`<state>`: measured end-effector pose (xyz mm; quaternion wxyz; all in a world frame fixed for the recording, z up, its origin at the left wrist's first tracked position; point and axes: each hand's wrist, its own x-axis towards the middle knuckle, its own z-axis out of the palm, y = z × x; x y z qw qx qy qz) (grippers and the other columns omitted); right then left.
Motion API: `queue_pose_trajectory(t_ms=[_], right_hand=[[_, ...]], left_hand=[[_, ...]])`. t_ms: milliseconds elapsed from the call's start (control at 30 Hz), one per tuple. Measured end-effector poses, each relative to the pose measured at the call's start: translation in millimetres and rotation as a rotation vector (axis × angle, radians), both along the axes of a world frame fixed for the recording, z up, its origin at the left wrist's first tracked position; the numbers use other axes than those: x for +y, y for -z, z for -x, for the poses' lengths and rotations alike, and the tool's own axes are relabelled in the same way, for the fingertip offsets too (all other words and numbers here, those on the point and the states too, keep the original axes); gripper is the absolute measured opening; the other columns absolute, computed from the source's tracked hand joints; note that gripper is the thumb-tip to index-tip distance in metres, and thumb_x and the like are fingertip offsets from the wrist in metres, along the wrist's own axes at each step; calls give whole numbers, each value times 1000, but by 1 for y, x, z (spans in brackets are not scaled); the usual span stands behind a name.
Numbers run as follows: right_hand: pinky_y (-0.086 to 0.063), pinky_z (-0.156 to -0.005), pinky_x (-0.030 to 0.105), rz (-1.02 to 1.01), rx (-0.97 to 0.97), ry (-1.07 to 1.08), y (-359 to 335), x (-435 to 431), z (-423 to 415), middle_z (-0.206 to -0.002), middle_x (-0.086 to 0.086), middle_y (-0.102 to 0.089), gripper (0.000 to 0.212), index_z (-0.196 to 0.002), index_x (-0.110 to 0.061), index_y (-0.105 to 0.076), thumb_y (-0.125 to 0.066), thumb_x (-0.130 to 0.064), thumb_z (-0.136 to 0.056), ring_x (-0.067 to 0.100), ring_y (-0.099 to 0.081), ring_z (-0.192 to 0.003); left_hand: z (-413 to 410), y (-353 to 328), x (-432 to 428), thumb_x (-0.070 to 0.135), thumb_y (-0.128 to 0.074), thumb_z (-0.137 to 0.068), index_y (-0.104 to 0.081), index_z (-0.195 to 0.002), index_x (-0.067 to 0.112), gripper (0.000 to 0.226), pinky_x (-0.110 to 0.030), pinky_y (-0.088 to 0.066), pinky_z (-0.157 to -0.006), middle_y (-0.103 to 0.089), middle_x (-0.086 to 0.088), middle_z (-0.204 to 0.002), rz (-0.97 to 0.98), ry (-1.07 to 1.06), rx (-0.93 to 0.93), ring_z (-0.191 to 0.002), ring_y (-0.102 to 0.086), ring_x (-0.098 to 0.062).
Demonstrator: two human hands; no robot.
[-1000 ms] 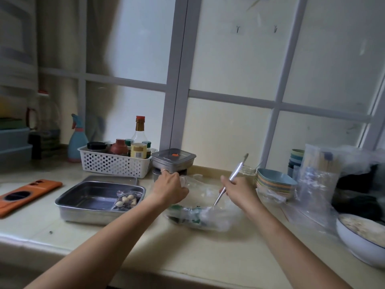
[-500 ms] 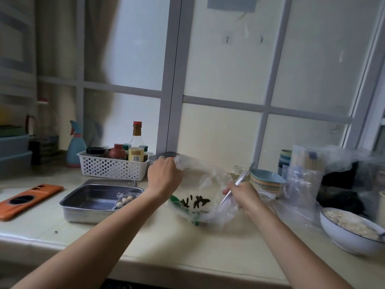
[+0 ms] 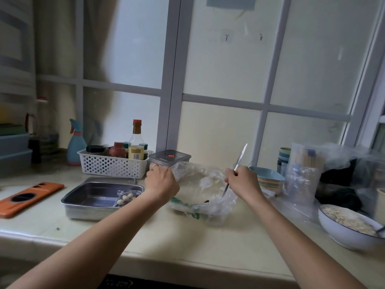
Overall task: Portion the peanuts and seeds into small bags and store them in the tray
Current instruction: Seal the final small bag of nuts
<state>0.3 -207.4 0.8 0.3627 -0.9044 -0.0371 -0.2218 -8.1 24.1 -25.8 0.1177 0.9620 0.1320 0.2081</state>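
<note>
At the far left an orange board (image 3: 29, 198) lies flat on the pale counter (image 3: 166, 236). Behind it, against the window, stand a blue spray bottle (image 3: 76, 142) and a white perforated basket (image 3: 108, 166) of bottles and jars. In front of the basket sits the steel tray (image 3: 87, 207). 1 small bag (image 3: 126, 198) of pale peanuts lies in its right-hand corner. Just right of the basket is a lidded steel container (image 3: 169, 158). The left hand (image 3: 161, 183) is in front of that container, its fingers curled round the left edge of a large clear bag (image 3: 204, 188), lifting that edge off the counter. The bag lies crumpled and open between the 2 hands, with a few dark seeds (image 3: 206, 201) low inside it. The right hand (image 3: 243, 182) grasps a metal utensil (image 3: 240, 158). The utensil's handle slants up past the knuckles and its lower end reaches down inside the bag. Further right are a stack of shallow plates (image 3: 268, 180), stacked cups (image 3: 284, 157) and upright clear bags (image 3: 302, 178). At the right edge a white bowl (image 3: 341, 232) holds pale contents too blurred to identify.
</note>
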Motion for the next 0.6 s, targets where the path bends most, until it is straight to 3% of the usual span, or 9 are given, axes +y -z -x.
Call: queue_pose_trajectory(t_ms=[67,133,200,267,367,500,600], right_hand=[[-58,-72,42,58,-33,40,2,4,-4,-73,14,-71,44,-69,2,-63,-41,-27,-96,34,-68,-78],[-60,-72,44,137,-19,67,0,10,0,-71,16,-70,42,-71,0,-60,-37,-23,-98,36,-67,-79],[-61,-63,39,172,-14,68,-1,14,6,-62,14,-69,40,-70,-3,-55,-34,-18,-100,29,-69,-61],[-56,-50,31,151,30,57,1,16,7,-60,15,-70,41,-69,-5,-53,-33,-16,-103,23,-65,-43],[-44,-39,23,12,134,4,5,18,11,-70,24,-72,43,-69,-2,-51,-33,-15,-106,23,-57,-38],[-40,-43,24,-203,218,19,13,18,7,-52,18,-58,45,-64,1,-48,-35,-11,-106,21,-46,-34],[-38,-38,24,-365,262,9,18,16,5,-45,14,-53,46,-63,0,-48,-36,-10,-107,21,-45,-32]], left_hand=[[1,0,3,22,-52,-94,-63,-123,4,37,-35,-51,-90,-59,-20,-126,-56,15,67,-114,-60,-34],[2,0,4,20,-48,-95,-63,-124,7,35,-35,-50,-92,-63,-15,-128,-45,75,116,-118,-60,-32],[4,-1,3,19,-49,-94,-63,-122,6,34,-34,-50,-91,-61,-14,-131,23,98,153,-117,-61,-32],[4,0,1,20,-55,-91,-64,-103,5,21,-34,-56,-80,-62,-13,-123,122,131,182,-104,-67,-31],[5,1,-4,10,-69,-83,-59,-81,6,11,-40,-65,-66,-66,-13,-100,407,157,159,-82,-74,-30],[8,-6,-18,7,-66,-76,-60,-81,7,8,-46,-64,-65,-70,-14,-91,635,250,-70,-84,-72,-30],[17,-19,-32,17,-67,-74,-62,-85,8,14,-40,-62,-70,-69,-8,-84,684,398,-153,-81,-68,-25]])
